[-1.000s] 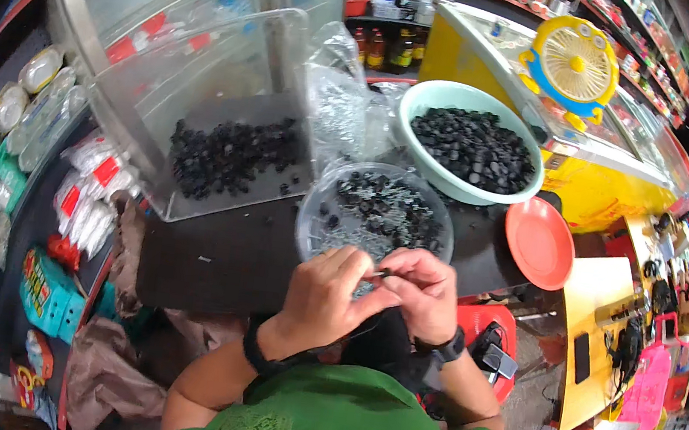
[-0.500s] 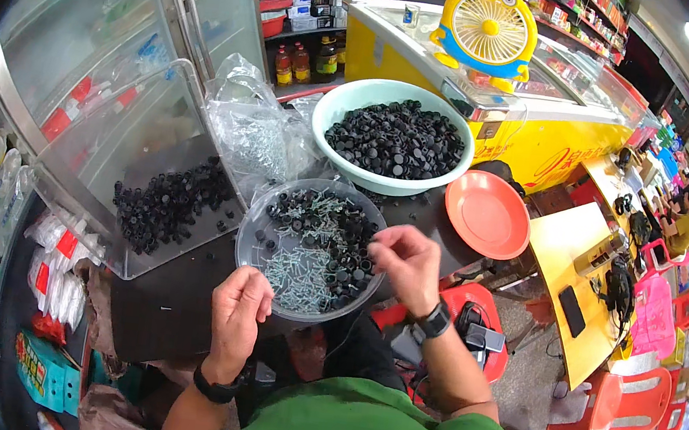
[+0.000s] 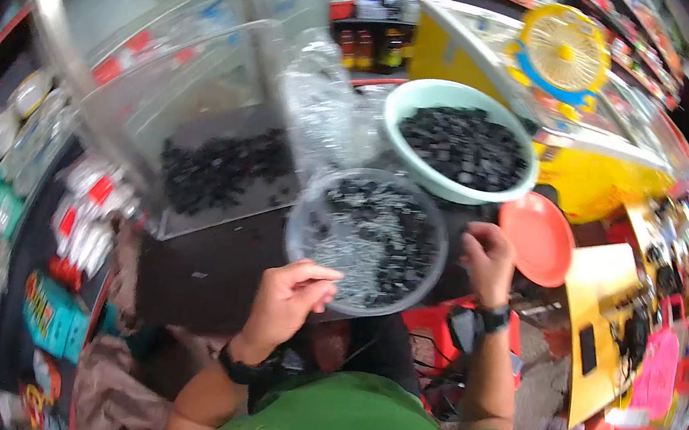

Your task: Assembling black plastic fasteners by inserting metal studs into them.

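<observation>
A round translucent basin (image 3: 297, 252) holds many small silver screws (image 3: 350, 254) and black plastic caps (image 3: 408, 268). At its near-left rim is my left hand (image 3: 281, 300), forefinger pointing over the edge and thumb close beneath it. Its fingers are drawn together, and blur hides anything tiny between them. My right hand (image 3: 491, 257) is off the basin's right side, beside the red plate (image 3: 536, 238). Its fingers are curled into a pinch, with no visible object in them. Behind stands a pale green basin (image 3: 450, 192) heaped with black round parts (image 3: 464, 148).
A clear bin (image 3: 214, 229) with more black parts (image 3: 217, 169) lies at left on the dark table (image 3: 207, 280). Clear plastic bags (image 3: 320, 100) sit behind the screws. A yellow freezer (image 3: 597, 186) carries a toy-shaped fan (image 3: 562, 53). Red stools (image 3: 438, 330) stand right.
The whole scene has shifted right and blurred as my head turned. My right hand has moved off the translucent basin to its right side. My left fingers have straightened towards the basin.
</observation>
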Demonstrator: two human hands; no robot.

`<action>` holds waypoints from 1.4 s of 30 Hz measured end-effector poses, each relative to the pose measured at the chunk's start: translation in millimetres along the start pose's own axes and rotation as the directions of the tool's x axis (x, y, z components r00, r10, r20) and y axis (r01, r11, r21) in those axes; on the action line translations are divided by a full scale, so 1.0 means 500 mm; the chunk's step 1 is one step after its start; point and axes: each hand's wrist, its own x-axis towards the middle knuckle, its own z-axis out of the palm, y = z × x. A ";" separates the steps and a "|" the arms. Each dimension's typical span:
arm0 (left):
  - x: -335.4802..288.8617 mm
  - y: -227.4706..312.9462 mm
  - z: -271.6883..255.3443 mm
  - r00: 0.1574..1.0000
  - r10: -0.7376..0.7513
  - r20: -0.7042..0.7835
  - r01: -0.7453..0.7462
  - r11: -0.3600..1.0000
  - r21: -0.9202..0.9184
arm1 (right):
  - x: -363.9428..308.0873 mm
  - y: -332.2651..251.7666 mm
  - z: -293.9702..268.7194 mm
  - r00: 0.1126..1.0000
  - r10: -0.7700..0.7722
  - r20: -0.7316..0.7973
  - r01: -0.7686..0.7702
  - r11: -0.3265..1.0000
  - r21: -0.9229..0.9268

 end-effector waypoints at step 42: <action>-0.082 -0.111 -0.169 0.945 -0.117 -0.305 -0.080 0.823 -0.562 | -0.172 -0.451 0.275 0.278 -0.940 0.197 -0.359 0.089 0.929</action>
